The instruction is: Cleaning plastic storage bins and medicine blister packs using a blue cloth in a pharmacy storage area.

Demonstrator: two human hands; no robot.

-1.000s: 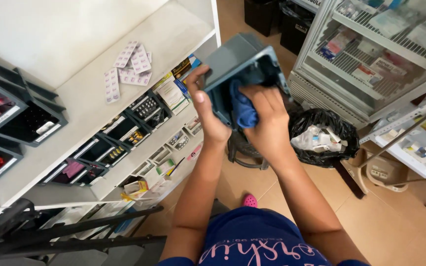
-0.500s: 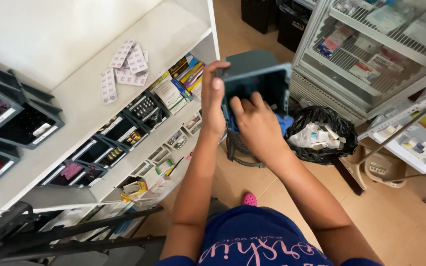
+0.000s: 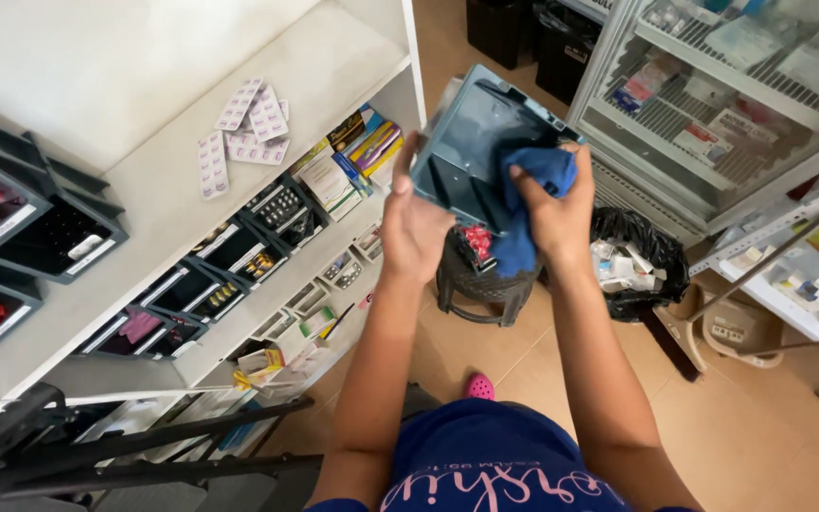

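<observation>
My left hand (image 3: 414, 228) grips the lower left edge of a grey plastic storage bin (image 3: 471, 142), held up in front of me with its underside toward me. My right hand (image 3: 556, 209) presses a blue cloth (image 3: 533, 204) against the bin's right side, and the cloth hangs down below the hand. Directly under the bin stands a dark woven basket (image 3: 481, 280) with small red items in it.
A white shelf unit (image 3: 172, 190) on the left holds loose blister packs (image 3: 244, 128), boxes and dark bins. A glass-door fridge (image 3: 713, 95) stands at the right, with a black rubbish bag (image 3: 642, 265) of packaging on the tiled floor below it.
The bin has been turned so its underside faces me. My right hand came out of the bin's inside with the cloth and now wipes the outside on the right.
</observation>
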